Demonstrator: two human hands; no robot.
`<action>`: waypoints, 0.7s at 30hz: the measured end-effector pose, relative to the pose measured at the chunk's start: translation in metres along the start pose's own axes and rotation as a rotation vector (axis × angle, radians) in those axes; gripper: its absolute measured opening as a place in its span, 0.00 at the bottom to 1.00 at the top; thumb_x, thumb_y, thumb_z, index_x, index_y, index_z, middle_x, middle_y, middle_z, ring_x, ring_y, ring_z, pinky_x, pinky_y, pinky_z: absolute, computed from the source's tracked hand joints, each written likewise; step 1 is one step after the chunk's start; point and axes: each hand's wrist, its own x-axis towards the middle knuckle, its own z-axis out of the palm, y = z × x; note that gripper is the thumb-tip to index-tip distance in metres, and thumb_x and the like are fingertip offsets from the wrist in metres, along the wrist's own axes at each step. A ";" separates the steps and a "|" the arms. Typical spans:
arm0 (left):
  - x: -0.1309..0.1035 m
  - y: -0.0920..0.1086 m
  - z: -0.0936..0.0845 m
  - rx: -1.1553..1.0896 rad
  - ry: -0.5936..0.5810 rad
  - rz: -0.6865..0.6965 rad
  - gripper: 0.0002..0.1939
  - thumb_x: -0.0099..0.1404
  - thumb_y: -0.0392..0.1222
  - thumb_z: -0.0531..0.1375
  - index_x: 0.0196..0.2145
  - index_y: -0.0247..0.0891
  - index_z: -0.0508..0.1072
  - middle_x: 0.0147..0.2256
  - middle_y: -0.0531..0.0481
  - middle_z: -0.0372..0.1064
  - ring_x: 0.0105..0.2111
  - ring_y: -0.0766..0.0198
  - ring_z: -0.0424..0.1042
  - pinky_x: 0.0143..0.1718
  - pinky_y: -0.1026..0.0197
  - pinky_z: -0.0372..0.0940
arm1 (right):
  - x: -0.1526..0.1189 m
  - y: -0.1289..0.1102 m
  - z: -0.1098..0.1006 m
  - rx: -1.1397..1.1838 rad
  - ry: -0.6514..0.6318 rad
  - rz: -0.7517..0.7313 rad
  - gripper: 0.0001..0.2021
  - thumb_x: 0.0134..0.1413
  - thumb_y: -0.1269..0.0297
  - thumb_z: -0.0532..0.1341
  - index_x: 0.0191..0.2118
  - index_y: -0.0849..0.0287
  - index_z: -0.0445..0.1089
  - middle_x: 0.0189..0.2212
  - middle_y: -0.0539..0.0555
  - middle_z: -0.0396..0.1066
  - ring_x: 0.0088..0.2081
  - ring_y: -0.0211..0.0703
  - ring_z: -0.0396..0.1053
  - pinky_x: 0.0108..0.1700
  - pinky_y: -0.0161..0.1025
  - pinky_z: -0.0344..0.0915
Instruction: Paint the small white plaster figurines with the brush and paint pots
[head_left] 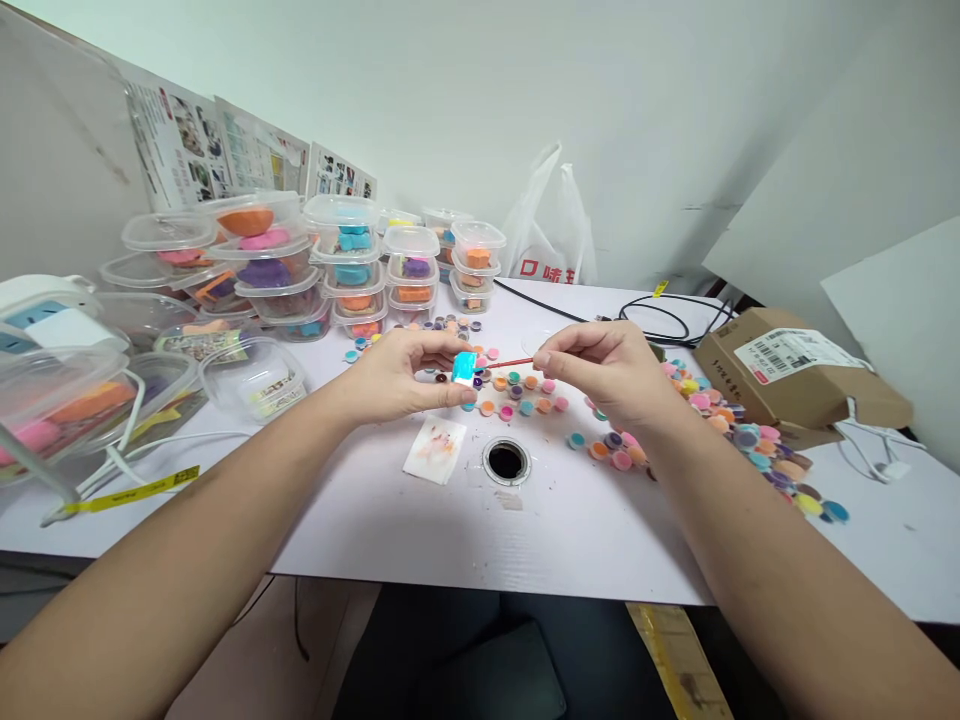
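Note:
Between the thumb and fingers of my left hand (405, 372) is a small piece (465, 367), bright blue on most of its face and white along its lower edge. What kind of piece it is, I cannot make out. My right hand (604, 365) pinches a thin red paintbrush (510, 363), whose tip meets the right side of the blue area. Below and behind both hands lie several small paint pots (514, 378) in many colours. A stained white tissue (435, 450) rests on the table just under my left hand.
Stacked clear plastic boxes (349, 255) with coloured pieces stand at the back left. A round cable hole (506, 461) opens in the white table (480, 540). More paint pots (757, 450) and a cardboard box (802, 370) lie right; a plastic bag (551, 225) stands behind.

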 end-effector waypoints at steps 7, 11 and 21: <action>0.001 -0.002 0.000 -0.029 0.010 -0.019 0.26 0.54 0.53 0.74 0.49 0.41 0.80 0.49 0.45 0.78 0.48 0.52 0.77 0.55 0.46 0.72 | 0.002 0.000 -0.001 -0.009 0.033 -0.017 0.11 0.49 0.55 0.73 0.28 0.58 0.79 0.20 0.49 0.71 0.19 0.33 0.61 0.21 0.35 0.58; 0.001 -0.003 0.001 -0.039 0.012 -0.023 0.26 0.54 0.51 0.74 0.48 0.40 0.80 0.49 0.44 0.77 0.48 0.52 0.77 0.54 0.46 0.71 | 0.004 0.006 -0.003 0.040 0.095 -0.143 0.10 0.48 0.56 0.74 0.27 0.56 0.79 0.24 0.51 0.75 0.27 0.37 0.68 0.30 0.37 0.66; -0.002 -0.009 0.002 -0.207 0.045 -0.085 0.45 0.53 0.43 0.75 0.65 0.47 0.60 0.47 0.47 0.74 0.54 0.52 0.76 0.58 0.45 0.71 | 0.004 0.007 0.002 0.233 0.032 -0.102 0.10 0.47 0.56 0.75 0.30 0.55 0.79 0.27 0.50 0.75 0.30 0.37 0.70 0.33 0.37 0.68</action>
